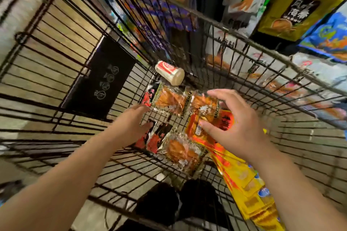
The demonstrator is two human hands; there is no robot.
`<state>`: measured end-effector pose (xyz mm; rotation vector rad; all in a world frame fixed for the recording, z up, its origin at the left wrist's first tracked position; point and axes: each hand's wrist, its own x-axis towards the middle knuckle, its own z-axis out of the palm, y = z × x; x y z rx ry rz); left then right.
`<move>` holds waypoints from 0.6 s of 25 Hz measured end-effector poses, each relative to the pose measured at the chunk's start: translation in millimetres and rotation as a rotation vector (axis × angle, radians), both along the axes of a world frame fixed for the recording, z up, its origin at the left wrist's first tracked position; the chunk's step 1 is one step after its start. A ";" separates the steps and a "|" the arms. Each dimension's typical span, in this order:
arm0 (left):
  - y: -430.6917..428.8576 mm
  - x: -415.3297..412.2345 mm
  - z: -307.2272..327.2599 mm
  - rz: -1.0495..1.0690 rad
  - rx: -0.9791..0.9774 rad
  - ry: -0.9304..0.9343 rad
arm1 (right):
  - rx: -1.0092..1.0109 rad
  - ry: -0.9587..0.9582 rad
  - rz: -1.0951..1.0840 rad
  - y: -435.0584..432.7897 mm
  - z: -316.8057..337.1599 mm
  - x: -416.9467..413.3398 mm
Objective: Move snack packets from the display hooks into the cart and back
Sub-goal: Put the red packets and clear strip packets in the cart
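Shop shelves (293,5), cart (250,41) holding snack packets (169,99), cup (170,72)

Dim, warm indoor light, perhaps from overhead; heavy motion blur and wide-angle distortion toward the edges.

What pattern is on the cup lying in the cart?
The cup has red-and-white rings on one end and a plain cream body; the head view shows it.
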<state>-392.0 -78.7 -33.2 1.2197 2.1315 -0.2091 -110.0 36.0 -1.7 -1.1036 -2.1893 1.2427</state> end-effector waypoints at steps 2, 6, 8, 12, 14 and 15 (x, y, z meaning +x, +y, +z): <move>9.5 -2.4 -39.2 0.048 -0.067 -0.060 | -0.017 -0.004 -0.017 5.7 -20.4 -8.6; 1.2 -0.6 -124.2 0.090 -0.263 -0.122 | -0.083 -0.062 -0.027 4.5 -58.6 -21.1; -8.9 2.0 -154.4 0.155 -0.308 -0.142 | -0.128 -0.097 -0.030 -1.8 -69.7 -25.6; -18.9 6.9 -195.5 0.242 -0.285 -0.192 | -0.191 -0.142 -0.067 -13.6 -93.3 -34.3; -19.4 6.4 -202.2 0.231 -0.268 -0.228 | -0.210 -0.154 -0.083 -17.5 -103.7 -40.1; -17.6 7.2 -199.9 0.189 -0.263 -0.257 | -0.220 -0.155 -0.091 -19.4 -108.9 -42.7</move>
